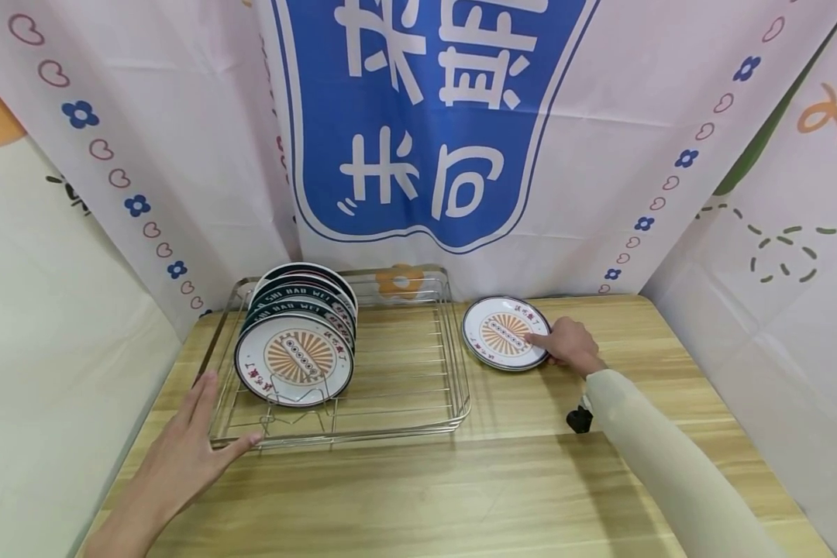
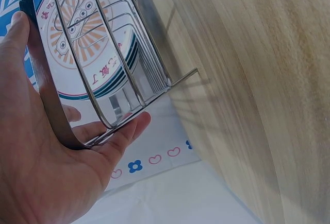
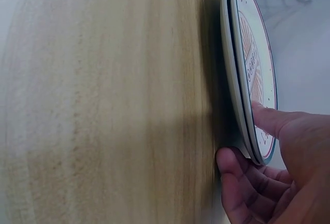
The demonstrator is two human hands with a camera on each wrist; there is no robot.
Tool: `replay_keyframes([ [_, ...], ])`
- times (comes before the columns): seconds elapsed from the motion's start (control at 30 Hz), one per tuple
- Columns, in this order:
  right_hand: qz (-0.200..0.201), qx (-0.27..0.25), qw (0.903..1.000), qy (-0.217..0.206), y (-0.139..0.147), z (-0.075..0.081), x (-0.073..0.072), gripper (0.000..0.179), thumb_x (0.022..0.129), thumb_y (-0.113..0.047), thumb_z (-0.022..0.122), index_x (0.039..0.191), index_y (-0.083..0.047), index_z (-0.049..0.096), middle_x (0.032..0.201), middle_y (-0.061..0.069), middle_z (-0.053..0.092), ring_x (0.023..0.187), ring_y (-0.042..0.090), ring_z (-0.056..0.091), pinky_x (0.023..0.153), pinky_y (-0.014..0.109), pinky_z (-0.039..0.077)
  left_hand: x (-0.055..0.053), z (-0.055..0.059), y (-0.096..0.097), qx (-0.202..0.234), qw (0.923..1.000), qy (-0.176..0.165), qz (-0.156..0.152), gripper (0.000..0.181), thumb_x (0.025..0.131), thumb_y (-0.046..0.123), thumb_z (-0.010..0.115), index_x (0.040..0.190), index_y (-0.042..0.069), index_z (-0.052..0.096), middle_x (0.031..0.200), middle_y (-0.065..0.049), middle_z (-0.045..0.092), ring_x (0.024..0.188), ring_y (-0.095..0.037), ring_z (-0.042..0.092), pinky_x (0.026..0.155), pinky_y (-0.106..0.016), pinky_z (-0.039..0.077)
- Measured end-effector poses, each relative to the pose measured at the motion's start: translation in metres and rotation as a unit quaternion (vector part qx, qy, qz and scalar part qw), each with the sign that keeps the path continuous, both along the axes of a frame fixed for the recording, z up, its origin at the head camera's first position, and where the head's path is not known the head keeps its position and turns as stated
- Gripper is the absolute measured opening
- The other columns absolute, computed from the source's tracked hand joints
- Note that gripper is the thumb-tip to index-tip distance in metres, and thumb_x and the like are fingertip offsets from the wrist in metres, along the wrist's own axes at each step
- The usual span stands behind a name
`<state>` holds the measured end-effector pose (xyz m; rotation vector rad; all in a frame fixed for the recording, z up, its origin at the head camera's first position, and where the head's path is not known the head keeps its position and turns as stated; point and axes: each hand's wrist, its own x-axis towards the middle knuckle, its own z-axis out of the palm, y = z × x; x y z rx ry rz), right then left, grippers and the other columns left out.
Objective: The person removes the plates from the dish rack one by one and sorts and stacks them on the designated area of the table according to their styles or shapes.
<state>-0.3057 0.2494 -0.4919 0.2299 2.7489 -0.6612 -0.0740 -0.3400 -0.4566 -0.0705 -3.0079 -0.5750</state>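
A wire dish rack [image 1: 404,431] stands on the table with several round plates [image 1: 295,360] upright in its left part. My left hand [image 1: 181,442] spreads around the rack's near left corner, fingers straight along the side and thumb on the front rail; the left wrist view shows this hand [image 2: 67,147] touching the frame. Right of the rack lie two stacked white plates [image 1: 506,333] with an orange sunburst print. My right hand [image 1: 573,345] pinches their right edge. In the right wrist view its thumb presses the upper plate [image 3: 252,54] and the curled fingers sit at the underside.
The wooden table [image 1: 418,496] runs up to a printed cloth [image 1: 565,178] hanging behind, with more cloth on both sides. A small black object [image 1: 579,419] shows by the right wrist. The right part of the rack holds no plates.
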Motion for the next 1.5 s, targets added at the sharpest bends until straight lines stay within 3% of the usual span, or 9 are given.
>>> replay_keyframes([
  [0.4,0.003,-0.005,1.0,-0.005,0.003,0.007,0.004,0.052,0.097,-0.058,0.07,0.084,-0.007,0.066,0.066,0.006,0.069,0.054,0.017,0.06,0.053,0.03,0.041,-0.001,-0.001,0.001,-0.002,1.0,0.005,-0.004,0.116,0.096,0.058,0.071,0.17,0.005,-0.001,0.175,-0.028,0.002,0.141,-0.069,0.029,0.105,-0.084,0.031],
  [0.67,0.033,0.045,0.9984,0.006,0.003,0.02,0.004,0.052,0.1,-0.055,0.068,0.078,-0.008,0.067,0.066,0.006,0.067,0.055,0.015,0.055,0.055,0.029,0.039,-0.003,0.001,0.002,-0.003,0.9999,0.007,-0.007,0.116,0.096,0.059,0.071,0.17,0.004,0.0,0.175,-0.028,0.002,0.141,-0.07,0.03,0.105,-0.083,0.031],
  [0.8,0.051,0.081,0.9952,0.021,-0.002,0.038,0.003,0.051,0.102,-0.052,0.064,0.072,-0.011,0.061,0.067,0.004,0.064,0.059,0.017,0.053,0.056,0.03,0.038,-0.005,0.002,0.002,-0.01,0.9999,0.006,-0.005,0.117,0.096,0.061,0.071,0.17,0.004,0.0,0.174,-0.029,0.005,0.136,-0.072,0.033,0.103,-0.084,0.033],
  [1.0,0.087,0.107,0.9889,0.057,-0.022,0.068,0.005,0.053,0.102,-0.049,0.066,0.065,-0.015,0.05,0.061,0.0,0.048,0.058,0.017,0.046,0.054,0.03,0.033,-0.006,0.002,0.0,-0.016,0.9997,0.015,-0.014,0.115,0.096,0.057,0.072,0.169,0.0,0.003,0.173,-0.031,0.007,0.135,-0.072,0.034,0.103,-0.083,0.033],
  [1.17,0.118,0.119,0.9811,0.098,-0.043,0.088,0.01,0.053,0.099,-0.051,0.069,0.067,-0.016,0.045,0.062,-0.001,0.04,0.058,0.019,0.044,0.052,0.033,0.031,-0.005,0.001,-0.001,-0.016,0.9994,0.023,-0.019,0.115,0.096,0.055,0.074,0.168,-0.002,0.005,0.173,-0.032,0.009,0.138,-0.07,0.034,0.104,-0.081,0.034],
  [1.3,0.145,0.121,0.9761,0.109,-0.059,0.103,0.015,0.047,0.097,-0.051,0.071,0.075,-0.013,0.054,0.065,0.001,0.045,0.061,0.021,0.047,0.052,0.035,0.033,-0.003,0.0,0.0,-0.015,0.9992,0.032,-0.019,0.115,0.095,0.054,0.075,0.168,-0.002,0.008,0.172,-0.032,0.011,0.138,-0.069,0.036,0.103,-0.081,0.035],
  [1.5,0.186,0.136,0.9652,0.123,-0.087,0.129,0.025,0.041,0.096,-0.051,0.073,0.094,-0.01,0.069,0.082,0.005,0.066,0.074,0.024,0.058,0.058,0.041,0.046,-0.003,-0.001,-0.001,-0.015,0.9993,0.029,-0.02,0.115,0.095,0.055,0.075,0.169,-0.002,0.007,0.172,-0.033,0.01,0.138,-0.069,0.034,0.103,-0.082,0.034],
])
